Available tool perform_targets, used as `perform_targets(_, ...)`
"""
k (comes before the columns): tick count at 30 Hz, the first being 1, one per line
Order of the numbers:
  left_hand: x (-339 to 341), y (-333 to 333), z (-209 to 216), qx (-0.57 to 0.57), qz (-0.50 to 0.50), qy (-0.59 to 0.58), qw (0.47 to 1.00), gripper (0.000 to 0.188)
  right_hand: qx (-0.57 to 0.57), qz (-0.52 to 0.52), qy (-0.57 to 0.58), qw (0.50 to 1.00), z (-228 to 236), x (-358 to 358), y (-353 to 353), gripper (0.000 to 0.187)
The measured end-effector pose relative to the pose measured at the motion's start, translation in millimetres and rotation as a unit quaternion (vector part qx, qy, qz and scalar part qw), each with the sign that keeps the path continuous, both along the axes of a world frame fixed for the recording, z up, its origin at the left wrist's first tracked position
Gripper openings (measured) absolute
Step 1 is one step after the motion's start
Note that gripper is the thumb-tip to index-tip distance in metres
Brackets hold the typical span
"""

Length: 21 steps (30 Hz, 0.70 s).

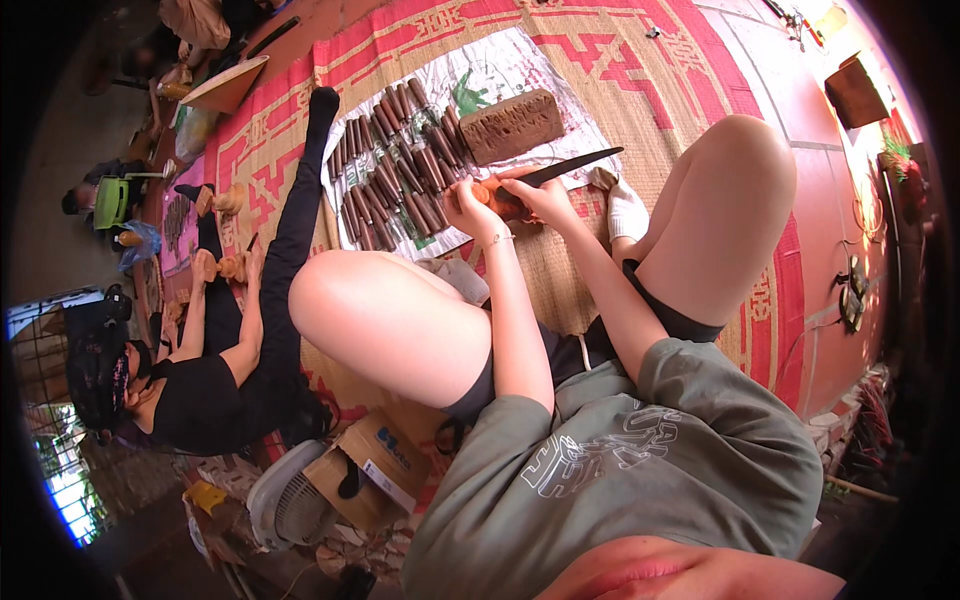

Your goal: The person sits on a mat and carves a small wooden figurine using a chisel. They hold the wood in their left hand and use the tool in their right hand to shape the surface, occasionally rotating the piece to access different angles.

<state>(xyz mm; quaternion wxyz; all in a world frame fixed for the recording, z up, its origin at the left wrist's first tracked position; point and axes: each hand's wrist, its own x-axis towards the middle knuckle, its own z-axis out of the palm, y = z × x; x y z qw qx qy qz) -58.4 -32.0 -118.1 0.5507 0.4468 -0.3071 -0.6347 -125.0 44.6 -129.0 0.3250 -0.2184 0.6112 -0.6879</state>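
My left hand [472, 210] is closed round an orange-brown piece [510, 208], held low between my knees. Close beside it, my right hand [543, 198] is closed at the near end of a long dark blade [582, 163], whose tapered tip points away to the right. Fingers hide where blade and piece meet, so I cannot tell whether they are joined. Beyond my hands, several dark brown sticks [385, 205], some with pale bands, lie in rows on a white sheet [470, 62]. A rough brown brick [512, 127] rests on that sheet.
A red and tan patterned mat [590, 60] spreads beneath. At left another person [205, 400] sits working with a pale wooden piece [232, 267]. A cardboard box [372, 470] and a grey fan [292, 500] stand near my left side. Tiled floor [810, 200] lies right.
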Motion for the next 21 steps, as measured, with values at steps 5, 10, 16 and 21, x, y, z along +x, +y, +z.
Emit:
perform_targets(5, 1, 3, -3, -0.012, -0.018, -0.013, 1.000, 0.010, 0.055, 0.025, 0.001, 0.998, 3, -7, 6, 0.017)
perform_targets(10, 2, 2, -3, -0.004, -0.021, -0.017, 1.000, 0.012, -0.019, 0.009, 0.115, 0.993, -10, -17, 7, 0.014)
perform_targets(16, 6, -2, -8, -0.006, 0.001, -0.011, 1.000, 0.013, -0.002, 0.024, 0.090, 0.996, -7, -12, 3, 0.016)
perform_targets(21, 3, 3, -5, -0.007, 0.000, -0.026, 1.000, 0.012, 0.005, 0.033, 0.009, 0.999, -6, -11, 11, 0.018)
